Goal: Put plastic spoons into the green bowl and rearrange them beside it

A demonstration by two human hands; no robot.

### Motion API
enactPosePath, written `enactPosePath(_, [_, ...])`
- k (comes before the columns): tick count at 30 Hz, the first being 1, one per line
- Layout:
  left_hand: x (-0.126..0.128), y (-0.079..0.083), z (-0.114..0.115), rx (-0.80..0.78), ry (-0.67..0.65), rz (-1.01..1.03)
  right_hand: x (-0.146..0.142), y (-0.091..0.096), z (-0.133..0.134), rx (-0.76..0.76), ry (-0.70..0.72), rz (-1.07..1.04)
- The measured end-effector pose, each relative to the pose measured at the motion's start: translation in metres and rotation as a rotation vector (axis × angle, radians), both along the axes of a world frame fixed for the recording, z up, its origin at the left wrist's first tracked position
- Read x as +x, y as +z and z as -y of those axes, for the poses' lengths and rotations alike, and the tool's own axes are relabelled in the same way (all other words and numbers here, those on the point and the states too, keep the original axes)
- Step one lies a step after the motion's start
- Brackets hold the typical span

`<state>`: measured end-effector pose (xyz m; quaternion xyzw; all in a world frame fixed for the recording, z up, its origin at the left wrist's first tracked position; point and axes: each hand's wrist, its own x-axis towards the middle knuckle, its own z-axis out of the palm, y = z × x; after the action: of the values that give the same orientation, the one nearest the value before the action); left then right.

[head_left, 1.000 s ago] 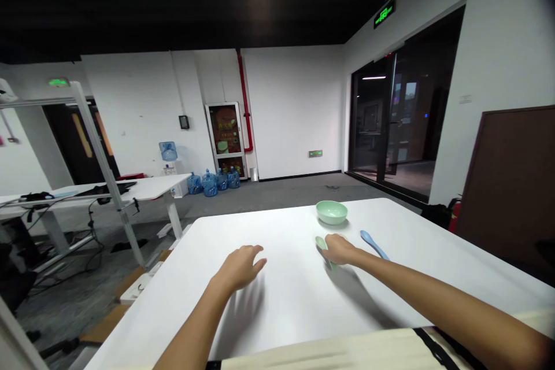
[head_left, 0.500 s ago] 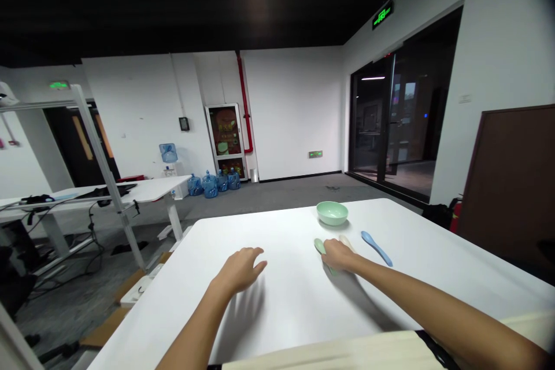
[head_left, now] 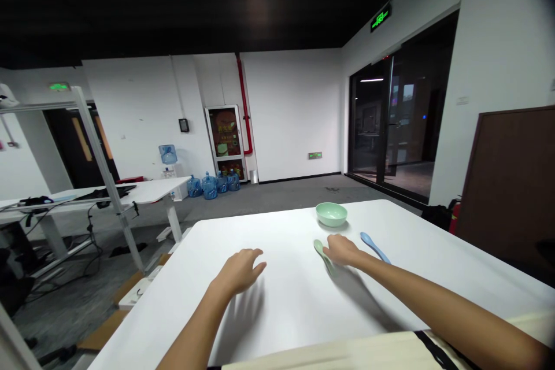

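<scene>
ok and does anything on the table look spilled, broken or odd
Nothing stands out. The green bowl sits upright, the green spoon and blue spoon show no visible damage, and I see no spill on the white table. The right hand and forearm hide part of it.

Right hand (head_left: 341,250) beside green spoon (head_left: 323,257)

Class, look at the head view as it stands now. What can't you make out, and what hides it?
- Head view: tips of the right hand's fingers, mostly hidden behind the hand; whether they touch the green spoon is unclear.
- Head view: end of the blue spoon's handle, behind the right forearm.
- Head view: left elbow, cut off by the bottom edge.
- Head view: poster lettering, too small and blurred.
</scene>
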<state>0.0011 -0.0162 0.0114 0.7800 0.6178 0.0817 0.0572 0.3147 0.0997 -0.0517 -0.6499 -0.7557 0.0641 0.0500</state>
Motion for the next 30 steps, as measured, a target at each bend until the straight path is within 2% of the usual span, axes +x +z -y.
enactPosePath(5, [0.000,0.000,0.000,0.000,-0.001,0.005,0.017,0.015,0.006,0.067,0.008,-0.056])
enactPosePath(10, [-0.001,-0.002,-0.001,0.005,-0.006,-0.002,0.048,0.028,0.019,0.150,0.077,-0.135])
enactPosePath(14, [-0.002,-0.005,-0.003,0.007,-0.010,-0.005,0.072,0.035,0.034,0.184,0.068,-0.167])
enactPosePath(19, [-0.002,-0.006,-0.004,0.010,-0.012,-0.003,0.089,0.029,0.047,0.172,0.043,-0.188])
enactPosePath(24, [-0.002,-0.007,-0.004,0.012,-0.003,-0.005,0.098,0.018,0.048,0.170,0.049,-0.164])
enactPosePath(30, [-0.003,-0.009,-0.006,0.021,-0.015,-0.017,0.101,0.019,0.050,0.163,0.051,-0.137])
